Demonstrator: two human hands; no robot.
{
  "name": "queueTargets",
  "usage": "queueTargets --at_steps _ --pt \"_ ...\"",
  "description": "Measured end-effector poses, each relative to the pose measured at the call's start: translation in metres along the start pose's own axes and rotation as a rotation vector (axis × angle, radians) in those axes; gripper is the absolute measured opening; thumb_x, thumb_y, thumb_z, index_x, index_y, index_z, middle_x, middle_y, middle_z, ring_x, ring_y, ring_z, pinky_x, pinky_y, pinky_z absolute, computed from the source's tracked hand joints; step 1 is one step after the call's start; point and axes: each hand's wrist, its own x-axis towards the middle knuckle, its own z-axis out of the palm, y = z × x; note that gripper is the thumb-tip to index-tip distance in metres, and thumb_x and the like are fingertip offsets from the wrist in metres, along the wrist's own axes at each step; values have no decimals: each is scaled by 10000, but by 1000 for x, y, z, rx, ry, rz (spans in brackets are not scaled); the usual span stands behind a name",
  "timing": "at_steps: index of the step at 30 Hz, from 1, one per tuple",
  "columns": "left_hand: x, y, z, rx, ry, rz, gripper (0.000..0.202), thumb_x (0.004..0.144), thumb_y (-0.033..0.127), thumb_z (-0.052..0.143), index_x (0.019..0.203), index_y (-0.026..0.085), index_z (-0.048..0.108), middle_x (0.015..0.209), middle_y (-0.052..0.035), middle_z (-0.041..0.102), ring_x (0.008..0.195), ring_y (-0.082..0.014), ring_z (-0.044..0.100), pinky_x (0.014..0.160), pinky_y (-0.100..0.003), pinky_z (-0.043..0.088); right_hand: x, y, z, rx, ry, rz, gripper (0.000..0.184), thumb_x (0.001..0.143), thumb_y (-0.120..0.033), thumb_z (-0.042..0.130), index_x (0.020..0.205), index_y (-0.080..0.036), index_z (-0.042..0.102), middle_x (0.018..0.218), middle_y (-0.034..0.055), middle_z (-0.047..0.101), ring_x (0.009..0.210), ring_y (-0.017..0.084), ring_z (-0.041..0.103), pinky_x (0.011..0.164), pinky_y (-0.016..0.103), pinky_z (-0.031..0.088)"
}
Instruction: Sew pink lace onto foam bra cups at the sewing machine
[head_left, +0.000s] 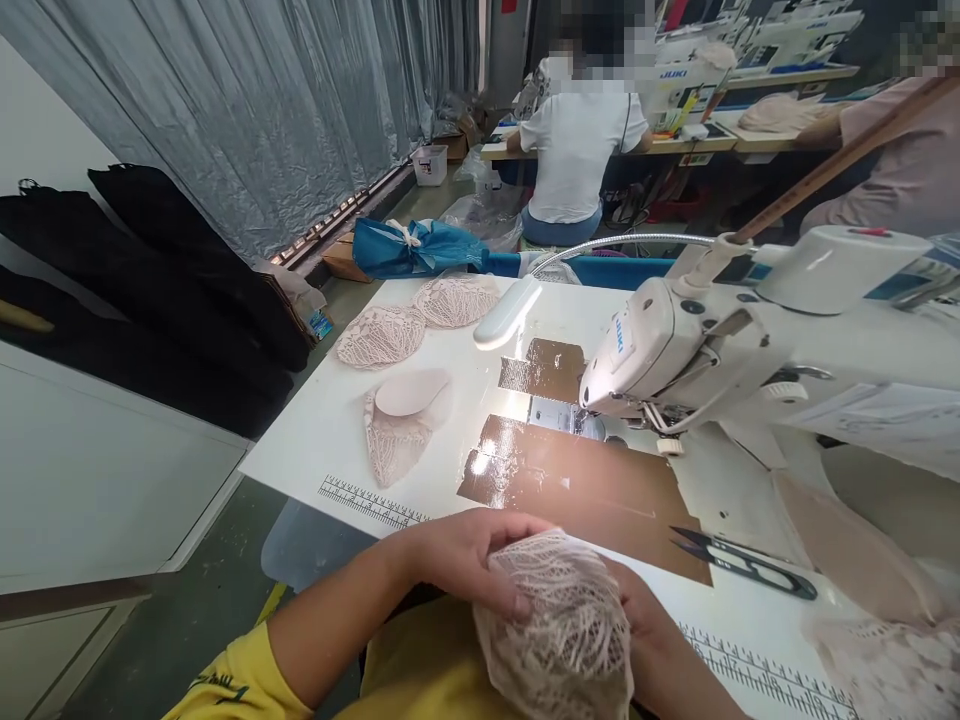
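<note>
A pale pink lace bra cup (562, 610) is held close to my body at the table's front edge. My left hand (480, 570) grips its left upper side, thumb on the lace and fingers behind. On the right side my right hand (637, 610) holds the same cup, its fingers mostly hidden behind the lace. Beyond my hands on the white table (300, 450) lies a lace piece (397, 460) with a smooth oval cup pad (411, 393) on it. Two more lace cups (381, 337) rest at the far left.
A JUKI sewing machine (637, 340) with a lamp (508, 315) stands at the right. Thread snips (742, 562) lie near brown tape (570, 480). More beige fabric (862, 550) is at far right. A co-worker (574, 150) sits ahead; black cloth (172, 290) hangs left.
</note>
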Motion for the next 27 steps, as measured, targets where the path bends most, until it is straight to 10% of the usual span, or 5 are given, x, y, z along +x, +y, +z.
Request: queueTargets --at_steps 9,16,21,24,27 --pt "-11 -3 3 -87 125 13 250 697 245 697 904 113 652 798 -30 611 784 -183 583 782 -299 468 -8 20 -14 95 483 -17 632 772 -466 671 1345 -302 461 1043 63 711 891 194 667 800 305 518" --pt "-7 -4 10 -93 229 59 343 753 391 716 910 92 658 800 -48 611 732 -154 566 714 -257 446 0 17 -23 -2 343 -35 545 797 -661 487 949 -171 671 768 68 667 667 204 612 588 300 499" --pt "-3 -8 11 -353 293 67 343 703 388 756 872 105 660 779 -41 628 717 -150 587 706 -254 460 1 15 -22 -65 430 -66 333 750 -507 660 663 -190 610 623 3 562 581 142 515 544 251 458" --pt "-2 -15 19 -733 401 174 529 713 574 670 1043 163 622 994 -79 643 913 -207 616 799 -315 489 1 15 -23 121 550 -128 291 747 -491 668 678 -213 620 632 17 573 573 162 529 546 285 483" --pt "1 -20 35 -890 266 159 787 696 688 614 1282 176 499 1269 -143 543 1132 -279 550 880 -384 479 3 17 -20 168 618 -202 305 697 -503 706 625 -218 622 613 26 583 565 178 541 526 298 492"
